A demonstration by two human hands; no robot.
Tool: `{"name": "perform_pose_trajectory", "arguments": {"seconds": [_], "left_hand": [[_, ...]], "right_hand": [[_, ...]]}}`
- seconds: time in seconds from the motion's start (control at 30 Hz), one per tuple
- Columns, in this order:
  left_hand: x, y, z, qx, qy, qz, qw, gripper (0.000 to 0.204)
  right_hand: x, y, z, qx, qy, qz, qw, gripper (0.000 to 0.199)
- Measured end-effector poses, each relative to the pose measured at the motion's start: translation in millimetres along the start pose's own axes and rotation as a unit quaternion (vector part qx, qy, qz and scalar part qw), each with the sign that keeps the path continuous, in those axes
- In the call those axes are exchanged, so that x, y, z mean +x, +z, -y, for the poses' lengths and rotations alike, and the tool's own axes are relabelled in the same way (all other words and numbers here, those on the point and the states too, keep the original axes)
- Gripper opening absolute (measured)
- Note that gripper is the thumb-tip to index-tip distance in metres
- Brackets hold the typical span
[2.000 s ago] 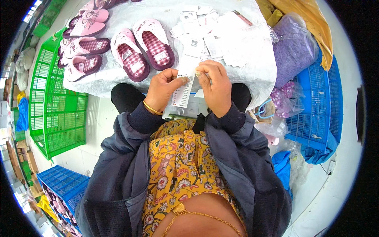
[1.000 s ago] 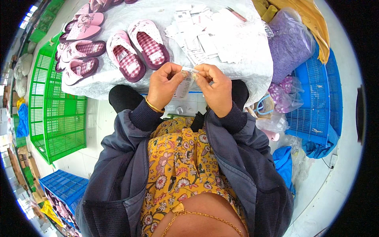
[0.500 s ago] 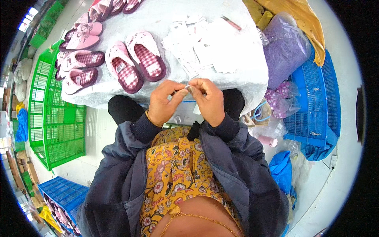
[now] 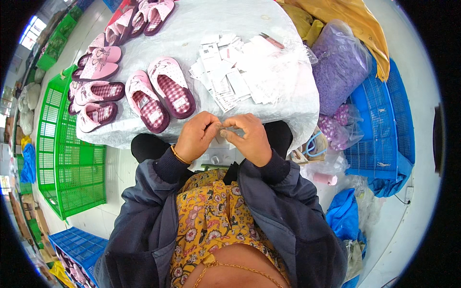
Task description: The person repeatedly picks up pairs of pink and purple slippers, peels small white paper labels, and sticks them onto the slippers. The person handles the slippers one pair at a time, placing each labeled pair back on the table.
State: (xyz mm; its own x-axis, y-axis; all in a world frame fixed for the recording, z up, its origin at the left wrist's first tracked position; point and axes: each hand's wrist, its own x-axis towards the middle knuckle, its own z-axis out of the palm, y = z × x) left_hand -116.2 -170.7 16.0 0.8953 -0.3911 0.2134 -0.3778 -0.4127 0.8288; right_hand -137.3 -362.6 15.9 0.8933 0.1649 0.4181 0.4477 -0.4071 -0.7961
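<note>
My left hand [image 4: 194, 138] and my right hand [image 4: 248, 138] meet over the table's near edge, above my lap. Thumb and fingers are pinched together on both, their tips almost touching. Whatever lies between them is too small to make out. Just beyond and to the left rests a pair of pink slippers [image 4: 172, 89] with maroon checked insoles. Past my right hand spreads a loose pile of white paper tags [image 4: 225, 72]. A small pair of red-handled snips [image 4: 272, 40] lies at the pile's far side.
More pink slippers [image 4: 98, 91] line the table's left side. The table [image 4: 187, 48] has a whitish plastic cover. A green crate [image 4: 77, 163] stands left, a blue crate [image 4: 379, 129] right, with a purple bagged bundle [image 4: 342, 62] beside it. Another blue crate [image 4: 79, 245] sits lower left.
The view has shifted, so the table and slippers appear lower. My hands stay together in a pinch. The small whitish bit seen between my fingertips earlier no longer shows clearly.
</note>
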Motion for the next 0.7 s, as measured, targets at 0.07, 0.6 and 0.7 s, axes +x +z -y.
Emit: {"name": "perform_pose_trajectory", "arguments": {"seconds": [0.07, 0.6, 0.7], "left_hand": [[8.0, 0.9, -5.1, 0.019, 0.039, 0.004, 0.999, 0.011], [170.8, -9.6, 65.2, 0.228, -0.127, -0.005, 0.965, 0.039], [179.1, -16.7, 74.1, 0.148, -0.150, 0.029, 0.977, 0.038]], "right_hand": [[-0.3, 0.5, 2.6, 0.059, 0.059, -0.010, 0.996, 0.011], [-12.6, -8.9, -21.0, 0.086, 0.147, -0.078, 0.982, 0.015], [-12.1, -9.1, -21.5, 0.087, 0.137, -0.077, 0.984, 0.014]]}}
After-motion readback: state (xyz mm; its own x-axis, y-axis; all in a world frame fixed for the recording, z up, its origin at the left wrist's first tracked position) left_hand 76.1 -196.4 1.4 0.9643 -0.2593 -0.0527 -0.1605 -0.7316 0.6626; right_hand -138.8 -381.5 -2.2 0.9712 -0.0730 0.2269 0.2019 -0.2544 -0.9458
